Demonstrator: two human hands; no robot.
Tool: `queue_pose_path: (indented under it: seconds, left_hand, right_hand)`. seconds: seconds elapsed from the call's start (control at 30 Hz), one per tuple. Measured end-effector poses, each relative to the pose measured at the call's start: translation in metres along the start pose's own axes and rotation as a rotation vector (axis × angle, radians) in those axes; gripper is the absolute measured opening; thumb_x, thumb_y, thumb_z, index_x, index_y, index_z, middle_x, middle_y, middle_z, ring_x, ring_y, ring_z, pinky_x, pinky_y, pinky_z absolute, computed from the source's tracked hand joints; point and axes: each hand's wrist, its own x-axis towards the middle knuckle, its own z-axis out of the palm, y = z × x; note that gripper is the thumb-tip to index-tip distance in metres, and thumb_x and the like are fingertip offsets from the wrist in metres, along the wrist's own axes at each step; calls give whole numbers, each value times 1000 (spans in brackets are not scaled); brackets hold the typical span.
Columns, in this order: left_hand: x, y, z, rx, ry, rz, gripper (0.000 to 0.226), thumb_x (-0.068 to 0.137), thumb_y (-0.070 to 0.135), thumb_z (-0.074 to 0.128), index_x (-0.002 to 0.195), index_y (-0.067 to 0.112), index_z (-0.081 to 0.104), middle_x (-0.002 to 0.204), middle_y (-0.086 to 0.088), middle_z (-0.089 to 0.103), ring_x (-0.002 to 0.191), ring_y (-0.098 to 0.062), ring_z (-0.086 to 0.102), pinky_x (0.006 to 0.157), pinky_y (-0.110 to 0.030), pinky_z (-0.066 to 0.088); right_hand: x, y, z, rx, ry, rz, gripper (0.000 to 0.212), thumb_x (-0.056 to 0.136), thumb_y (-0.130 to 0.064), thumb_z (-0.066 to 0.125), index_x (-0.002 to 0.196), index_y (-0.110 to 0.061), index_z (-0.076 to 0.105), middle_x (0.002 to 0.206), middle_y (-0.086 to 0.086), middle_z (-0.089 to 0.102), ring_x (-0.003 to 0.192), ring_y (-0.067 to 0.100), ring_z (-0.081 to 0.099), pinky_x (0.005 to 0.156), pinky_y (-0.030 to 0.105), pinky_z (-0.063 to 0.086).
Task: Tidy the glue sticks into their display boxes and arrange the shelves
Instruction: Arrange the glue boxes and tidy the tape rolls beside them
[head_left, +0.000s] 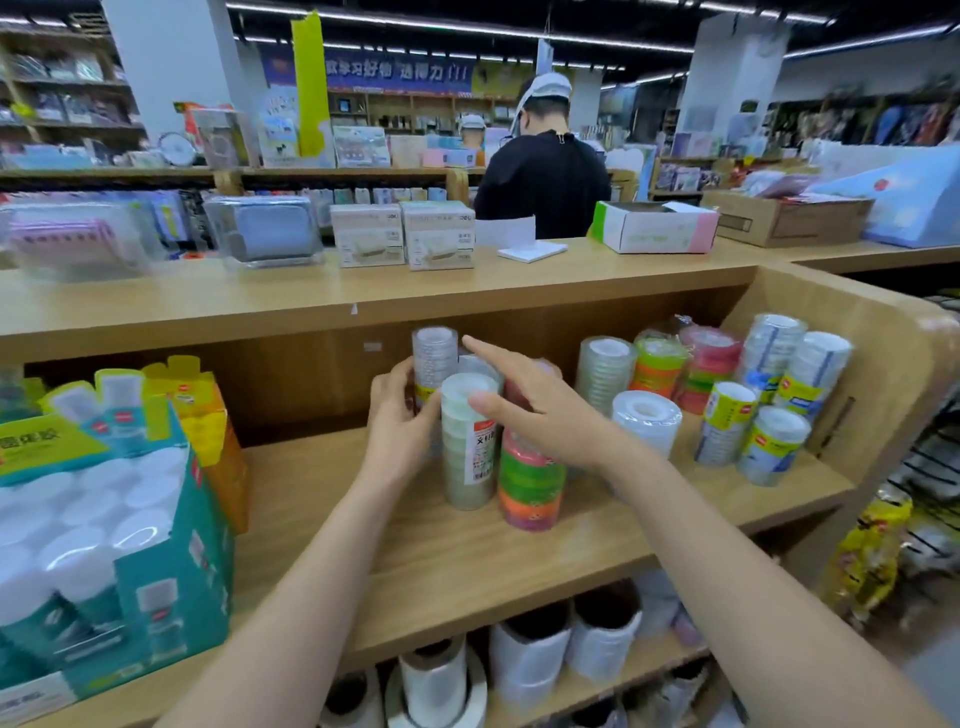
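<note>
Glue sticks (78, 525) with white caps stand packed upright in a teal display box (171, 587) at the left end of the wooden shelf (415, 561), with a yellow display box (208, 415) just behind it. Both hands are well apart from them, at mid-shelf among shrink-wrapped tape. The left hand (400, 421) curls its fingers round a tall stack of clear tape rolls (434, 358) at the back. The right hand (530, 405) lies over a stack of coloured tape rolls (530, 488), index finger stretched out and thumb touching the top rim of a front stack of clear tape (467, 457); I cannot tell whether it grips anything. More tape stacks (779, 395) crowd the right end, and wide rolls (530, 654) sit on the shelf below. Beyond the counter stands a person in a black top (540, 182).
</note>
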Motion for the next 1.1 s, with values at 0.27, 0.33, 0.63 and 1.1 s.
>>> queue_pose_path:
  seconds: [0.27, 0.33, 0.63, 1.1]
  left_hand:
    - [-22, 4, -18, -20, 119, 103, 51, 92, 32, 65, 140, 20, 49, 126, 0, 49, 109, 0, 55, 93, -19, 46]
    - [-33, 8, -24, -39, 169, 127, 48, 92, 31, 66, 137, 21, 51, 124, 5, 53, 109, 5, 53, 92, -19, 47]
    - [-78, 42, -36, 53, 352, 284, 44, 90, 28, 68, 129, 23, 49, 115, 9, 53, 104, 9, 52, 82, -5, 41]
    - [-102, 122, 51, -12, 14, 512, 43, 84, 36, 75, 118, 14, 60, 108, 9, 67, 98, -8, 63, 81, -26, 51]
  right_hand:
    - [0, 2, 5, 23, 94, -79, 57, 97, -42, 56, 149, -31, 36, 146, -13, 43, 134, -2, 37, 113, 32, 35]
    - [1, 3, 8, -3, 150, -101, 58, 93, -50, 54, 147, -32, 40, 144, -11, 45, 135, 4, 40, 112, 44, 37]
    - [-3, -5, 9, 15, 270, -165, 67, 85, -63, 52, 142, -29, 46, 142, -9, 49, 133, 7, 42, 109, 48, 38]
    - [-91, -10, -72, 380, 438, -160, 49, 84, -32, 72, 128, -21, 51, 110, -1, 69, 99, 19, 68, 78, 50, 57]
